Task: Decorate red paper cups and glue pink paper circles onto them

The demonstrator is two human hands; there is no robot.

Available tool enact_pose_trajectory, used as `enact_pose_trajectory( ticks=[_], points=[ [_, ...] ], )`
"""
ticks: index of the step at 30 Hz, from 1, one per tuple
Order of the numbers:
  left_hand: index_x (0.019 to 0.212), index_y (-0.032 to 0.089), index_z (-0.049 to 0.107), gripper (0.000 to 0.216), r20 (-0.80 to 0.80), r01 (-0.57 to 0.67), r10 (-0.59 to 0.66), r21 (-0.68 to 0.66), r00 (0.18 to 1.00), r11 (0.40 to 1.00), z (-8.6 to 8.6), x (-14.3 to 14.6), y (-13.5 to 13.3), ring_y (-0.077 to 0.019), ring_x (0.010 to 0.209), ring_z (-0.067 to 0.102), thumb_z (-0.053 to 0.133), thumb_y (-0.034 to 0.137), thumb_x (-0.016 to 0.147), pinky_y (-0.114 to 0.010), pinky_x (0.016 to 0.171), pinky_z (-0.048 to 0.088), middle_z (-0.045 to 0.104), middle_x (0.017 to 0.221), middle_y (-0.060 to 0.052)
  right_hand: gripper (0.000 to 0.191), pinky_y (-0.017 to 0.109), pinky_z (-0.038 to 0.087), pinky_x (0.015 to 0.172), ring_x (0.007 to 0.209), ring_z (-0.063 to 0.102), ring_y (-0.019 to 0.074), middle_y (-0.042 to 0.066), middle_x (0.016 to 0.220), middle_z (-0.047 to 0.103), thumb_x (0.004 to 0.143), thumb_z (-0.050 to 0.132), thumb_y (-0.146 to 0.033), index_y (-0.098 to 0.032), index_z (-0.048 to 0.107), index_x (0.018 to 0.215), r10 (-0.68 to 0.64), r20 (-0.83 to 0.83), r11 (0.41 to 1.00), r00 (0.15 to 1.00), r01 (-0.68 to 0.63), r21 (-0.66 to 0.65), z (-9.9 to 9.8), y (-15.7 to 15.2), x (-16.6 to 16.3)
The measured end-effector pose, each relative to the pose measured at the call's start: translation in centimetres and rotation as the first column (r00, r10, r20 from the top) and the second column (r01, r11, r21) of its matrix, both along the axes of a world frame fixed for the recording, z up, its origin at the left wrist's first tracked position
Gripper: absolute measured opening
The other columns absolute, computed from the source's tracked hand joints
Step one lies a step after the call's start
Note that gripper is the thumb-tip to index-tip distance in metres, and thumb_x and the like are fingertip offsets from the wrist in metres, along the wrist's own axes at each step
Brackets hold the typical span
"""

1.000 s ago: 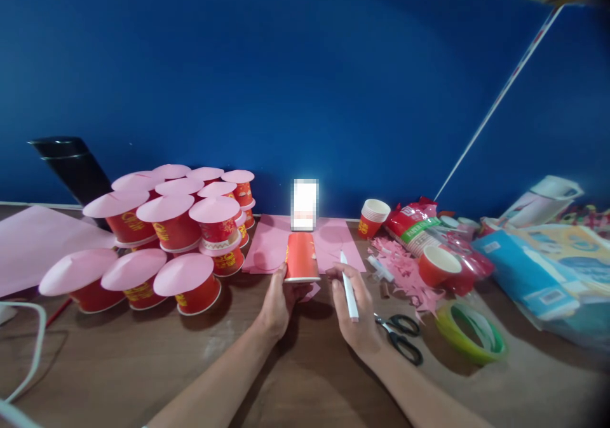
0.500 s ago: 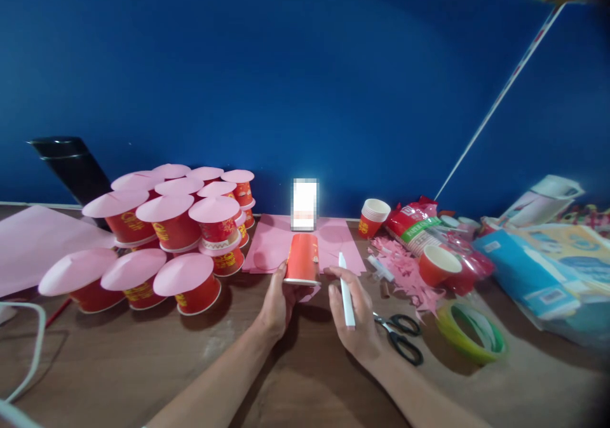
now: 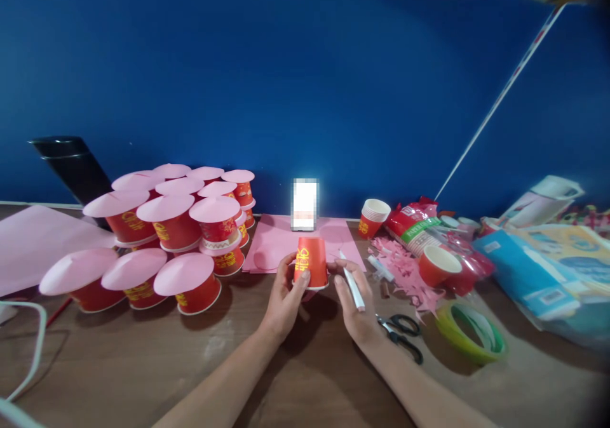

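Observation:
My left hand [image 3: 284, 301] grips an upside-down red paper cup [image 3: 310, 261] with yellow print, lifted slightly above the brown table [image 3: 143, 364]. My right hand [image 3: 353, 302] holds a white pen [image 3: 353, 282] and its fingers touch the cup's rim on the right side. A pink paper sheet [image 3: 276, 240] lies just behind the cup, under a small lit phone [image 3: 305, 204] leaning on the blue wall.
Several red cups topped with pink paper cones [image 3: 176, 237] crowd the left. Black scissors [image 3: 400, 336], a green tape roll [image 3: 469, 333], pink paper scraps [image 3: 405, 275], an open red cup [image 3: 436, 265], stacked cups [image 3: 372, 217] and packaging [image 3: 538, 269] lie right. A large pink sheet [image 3: 33, 240] lies far left.
The cup has been turned so its yellow print faces me and raised a little. My right hand has moved left to touch the cup's rim, pen still in it.

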State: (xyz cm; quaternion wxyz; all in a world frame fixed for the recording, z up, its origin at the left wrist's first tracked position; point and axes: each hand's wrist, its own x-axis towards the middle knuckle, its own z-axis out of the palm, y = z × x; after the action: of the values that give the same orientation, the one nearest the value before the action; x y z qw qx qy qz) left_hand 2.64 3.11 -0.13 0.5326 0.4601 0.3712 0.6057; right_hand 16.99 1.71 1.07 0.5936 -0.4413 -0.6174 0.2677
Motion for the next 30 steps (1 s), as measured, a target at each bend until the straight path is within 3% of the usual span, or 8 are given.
enact_pose_trajectory(
  ticks=[4, 8, 13, 18, 21, 25, 30],
  points=[
    [0.127, 0.023, 0.043, 0.046, -0.295, -0.088, 0.142, 0.191, 0.945, 0.978, 0.2, 0.0, -0.2, -0.0214, 0.112, 0.055, 0.057, 0.035, 0.085, -0.037, 0.095, 0.045, 0.056, 0.124, -0.009, 0.027, 0.033, 0.052, 0.085, 0.097, 0.063, 0.0200, 0.006, 0.105, 0.065, 0.089, 0.056, -0.034, -0.022, 0.055, 0.113, 0.043, -0.180, 0.994, 0.983, -0.060, -0.092, -0.2, 0.2, 0.1],
    [0.128, 0.022, 0.044, 0.057, -0.546, -0.177, 0.385, 0.394, 0.744, 0.902, -0.1, 0.2, -0.7, -0.0243, 0.112, 0.054, 0.067, 0.032, 0.076, -0.041, 0.096, 0.044, 0.056, 0.121, -0.010, 0.028, 0.033, 0.050, 0.086, 0.099, 0.062, 0.0201, 0.005, 0.107, 0.065, 0.089, 0.057, -0.040, -0.024, 0.056, 0.112, 0.076, -0.328, 0.977, 0.942, -0.136, -0.165, -1.0, 0.7, 0.3],
    [0.140, 0.017, 0.024, 0.086, -0.554, -0.240, 0.538, 0.521, 0.635, 0.819, -0.4, 0.5, -1.3, -0.0269, 0.110, 0.057, 0.072, 0.037, 0.071, -0.043, 0.090, 0.049, 0.056, 0.120, -0.015, 0.027, 0.032, 0.051, 0.084, 0.097, 0.061, 0.0191, 0.003, 0.106, 0.065, 0.088, 0.058, -0.042, -0.025, 0.057, 0.109, 0.135, -0.499, 0.961, 0.856, -0.236, -0.145, -1.3, 1.0, 0.2],
    [0.138, 0.018, 0.028, 0.080, -0.518, -0.134, 0.661, 0.723, 0.543, 0.677, 0.3, 0.4, -1.8, -0.0288, 0.111, 0.055, 0.071, 0.031, 0.073, -0.046, 0.091, 0.048, 0.057, 0.119, -0.015, 0.039, 0.034, 0.053, 0.079, 0.100, 0.062, 0.0218, 0.005, 0.112, 0.066, 0.088, 0.049, -0.055, -0.026, 0.056, 0.114, 0.141, -0.617, 0.941, 0.774, -0.299, -0.160, -0.5, 0.7, -0.2],
    [0.135, 0.019, 0.033, 0.073, -0.510, -0.084, 0.675, 0.762, 0.534, 0.642, 0.8, 0.4, -2.1, -0.0292, 0.107, 0.055, 0.070, 0.028, 0.074, -0.047, 0.092, 0.046, 0.059, 0.115, -0.014, 0.051, 0.038, 0.053, 0.082, 0.100, 0.063, 0.0237, 0.008, 0.110, 0.067, 0.090, 0.036, -0.064, -0.023, 0.057, 0.112, 0.132, -0.616, 0.947, 0.777, -0.283, -0.155, -0.3, 0.8, -0.2],
    [0.134, 0.024, 0.037, 0.065, -0.503, -0.016, 0.636, 0.777, 0.585, 0.629, 1.1, 0.3, -2.2, -0.0281, 0.109, 0.055, 0.066, 0.020, 0.076, -0.046, 0.096, 0.043, 0.059, 0.116, -0.012, 0.053, 0.041, 0.053, 0.082, 0.096, 0.065, 0.0242, 0.009, 0.107, 0.067, 0.092, 0.027, -0.062, -0.022, 0.056, 0.110, 0.101, -0.538, 0.965, 0.837, -0.214, -0.153, -0.2, 0.9, 0.1],
    [0.129, 0.024, 0.042, 0.058, -0.546, 0.015, 0.577, 0.734, 0.608, 0.679, 1.0, 0.2, -2.0, -0.0271, 0.112, 0.053, 0.065, 0.019, 0.076, -0.045, 0.098, 0.041, 0.057, 0.119, -0.012, 0.051, 0.036, 0.053, 0.073, 0.090, 0.066, 0.0227, 0.010, 0.103, 0.068, 0.093, 0.027, -0.060, -0.020, 0.055, 0.110, 0.076, -0.487, 0.971, 0.870, -0.176, -0.163, -0.2, 0.9, 0.1]
  ],
)
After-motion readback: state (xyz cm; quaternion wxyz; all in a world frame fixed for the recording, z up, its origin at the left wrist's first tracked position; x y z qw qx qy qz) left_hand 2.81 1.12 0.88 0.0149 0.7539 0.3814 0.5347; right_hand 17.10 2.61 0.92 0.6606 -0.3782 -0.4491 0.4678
